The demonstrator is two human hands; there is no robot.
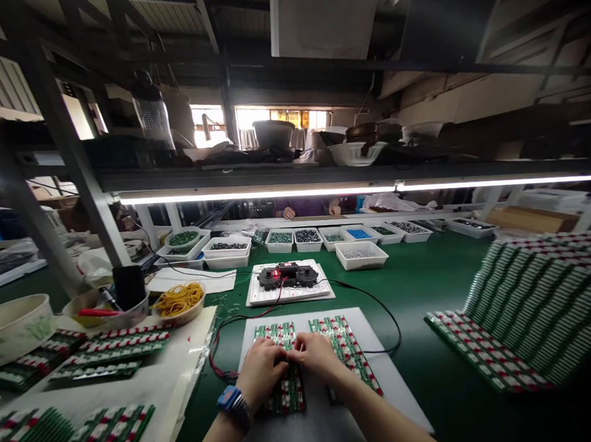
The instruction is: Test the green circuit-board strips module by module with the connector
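Red-marked green circuit boards (289, 396) lying flat

Circuit boards (287, 396) at 6 o'clock hidden under our left hand (261, 374) and right hand (316, 356), tray parts (294, 236) at 12 too small to tell, stacked boards (540, 299) cut off at 3

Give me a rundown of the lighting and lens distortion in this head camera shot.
In the head view, the fluorescent tube glares white, the window is blown out, the steel shelf upright leans sharply from wide-angle distortion, and the left hand and right hand look sharp, without obvious blur.
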